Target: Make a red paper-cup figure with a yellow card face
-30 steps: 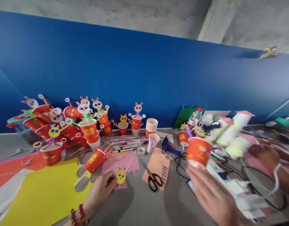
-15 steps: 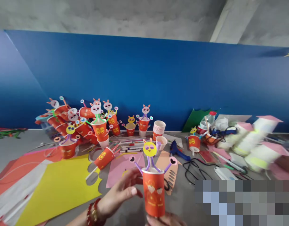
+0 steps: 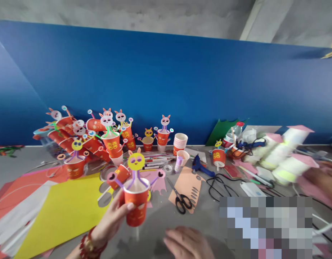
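My left hand point(image 3: 114, 212) is closed around a red paper cup point(image 3: 136, 214), thumb across its front. From the cup's mouth rise a yellow paper face with ears point(image 3: 136, 161) and purple arms ending in round pink discs. A pale stick point(image 3: 137, 233) shows under the cup's base. Low in the view, apart from the cup, my right hand point(image 3: 187, 242) holds nothing, its fingers extended leftward and slightly blurred. Black-handled scissors point(image 3: 182, 199) lie just beyond it, partly over an orange paper sheet point(image 3: 189, 180) with cut-outs.
Many finished-looking cup puppets point(image 3: 112, 144) cluster at the back left. Yellow paper point(image 3: 66, 212) covers the left side. Stacked cups point(image 3: 180, 142), a glue stick point(image 3: 178, 163), a blue glue gun point(image 3: 201, 166) with a black cord and white paper rolls point(image 3: 292, 169) stand further right, near another person's hand point(image 3: 319, 180).
The cup has moved left, passing from my right hand into my left, which now grips it. My right hand has come off its base. The scissors are now uncovered.
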`<state>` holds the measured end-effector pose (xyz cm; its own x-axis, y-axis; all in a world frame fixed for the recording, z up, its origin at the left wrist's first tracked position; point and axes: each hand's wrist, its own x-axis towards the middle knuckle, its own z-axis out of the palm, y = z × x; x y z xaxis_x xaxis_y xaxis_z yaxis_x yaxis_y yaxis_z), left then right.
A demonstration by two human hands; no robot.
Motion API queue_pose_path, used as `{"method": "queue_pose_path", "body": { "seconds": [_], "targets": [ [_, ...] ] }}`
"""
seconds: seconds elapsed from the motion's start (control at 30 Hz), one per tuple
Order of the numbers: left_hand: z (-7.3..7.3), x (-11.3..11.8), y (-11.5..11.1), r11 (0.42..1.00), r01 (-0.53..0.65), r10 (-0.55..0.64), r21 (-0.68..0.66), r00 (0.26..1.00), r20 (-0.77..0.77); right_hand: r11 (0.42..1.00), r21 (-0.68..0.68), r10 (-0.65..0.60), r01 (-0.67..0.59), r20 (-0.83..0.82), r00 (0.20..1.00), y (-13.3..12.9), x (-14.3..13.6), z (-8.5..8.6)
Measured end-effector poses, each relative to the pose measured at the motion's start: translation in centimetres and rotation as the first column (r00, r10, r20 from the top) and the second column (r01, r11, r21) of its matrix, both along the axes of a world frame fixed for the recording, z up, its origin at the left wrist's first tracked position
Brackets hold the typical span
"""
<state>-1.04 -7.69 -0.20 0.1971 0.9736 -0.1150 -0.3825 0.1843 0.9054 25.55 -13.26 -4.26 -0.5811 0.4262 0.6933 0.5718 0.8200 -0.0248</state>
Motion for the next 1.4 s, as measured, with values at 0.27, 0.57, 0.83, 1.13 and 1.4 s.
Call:
{"method": "queue_pose_path", "body": {
  "seconds": [0.27, 0.57, 0.83, 1.13, 1.4],
  "targets": [
    [-1.9, -7.4, -1.2, 0.984, -0.128, 0.134, -0.123, 0.990, 0.042, 0.868, -0.442, -0.285, 0.228, -0.066, 0.956, 3.8, 4.3, 1.1],
    [-4.2, -3.0, -3.5, 0.997, 0.063, -0.056, -0.046, 0.986, 0.156, 0.798, -0.559, -0.191, 0.225, 0.119, 0.974, 8.8, -0.7, 2.9],
    [-6.3, -2.7, -2.7, 0.990, 0.117, -0.094, -0.080, 0.964, 0.247, 0.817, -0.481, -0.150, 0.319, 0.358, 0.922, 11.9, -3.0, 3.6],
    [-5.4, -1.9, -2.8, 0.980, 0.195, -0.176, -0.040, 0.943, 0.283, 0.788, -0.352, -0.298, 0.505, 0.500, 0.813, 19.9, -4.5, 5.2],
    [-4.9, -2.0, -2.3, 0.979, 0.205, -0.199, 0.002, 0.947, 0.253, 0.754, -0.285, -0.315, 0.591, 0.633, 0.707, 25.7, -7.8, 3.5]
  ]
}}
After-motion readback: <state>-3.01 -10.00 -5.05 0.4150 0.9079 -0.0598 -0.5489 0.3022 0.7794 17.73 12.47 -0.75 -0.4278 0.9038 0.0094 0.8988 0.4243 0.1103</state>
